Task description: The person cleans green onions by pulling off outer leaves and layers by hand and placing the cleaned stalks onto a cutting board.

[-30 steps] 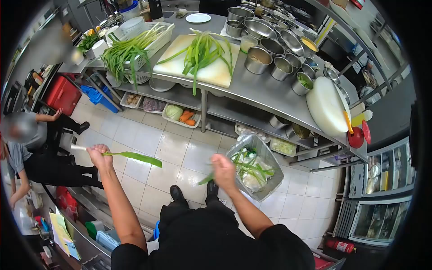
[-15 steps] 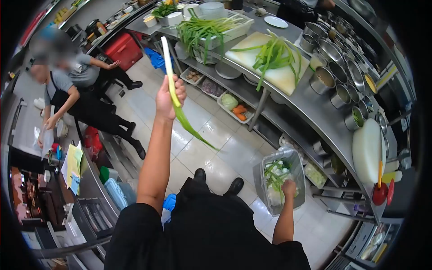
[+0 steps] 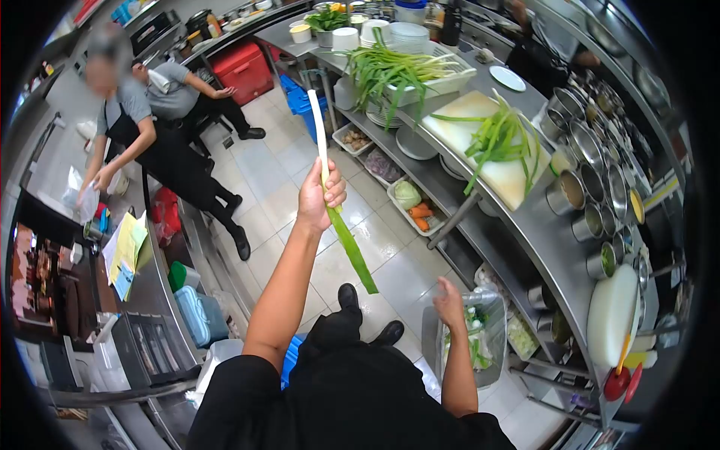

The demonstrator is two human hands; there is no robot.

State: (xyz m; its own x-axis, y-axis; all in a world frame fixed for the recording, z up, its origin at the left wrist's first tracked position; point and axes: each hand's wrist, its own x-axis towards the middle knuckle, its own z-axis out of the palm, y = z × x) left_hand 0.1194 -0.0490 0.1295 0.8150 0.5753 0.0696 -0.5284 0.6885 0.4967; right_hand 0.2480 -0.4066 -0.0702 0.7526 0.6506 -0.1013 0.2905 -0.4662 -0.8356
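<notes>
My left hand (image 3: 319,198) is wrapped round a leek (image 3: 319,127) at mid-length. Its white stem points up and its flat green leaf hangs down over the floor. My right hand (image 3: 450,303) is above the left rim of a grey plastic bin (image 3: 491,367), with fingers apart and nothing visible in it. White and green vegetable trimmings (image 3: 478,337) lie inside the bin. On the steel counter, long green leaves (image 3: 501,142) spread over a white cutting board (image 3: 457,120). Behind them a bunch of leeks (image 3: 390,71) fills a white basket (image 3: 442,84).
Metal pots (image 3: 566,193) line the counter's right side, near a large white board (image 3: 613,255). Tubs of carrots and cabbage (image 3: 407,195) sit on the lower shelf. Two people in aprons (image 3: 154,161) are at the left, near a red cooler (image 3: 241,73). Another person stands behind the counter.
My right hand has come up out of the bin, and its fingers have opened. The leek stays in my left hand, now hanging straighter. The whole view has shifted.
</notes>
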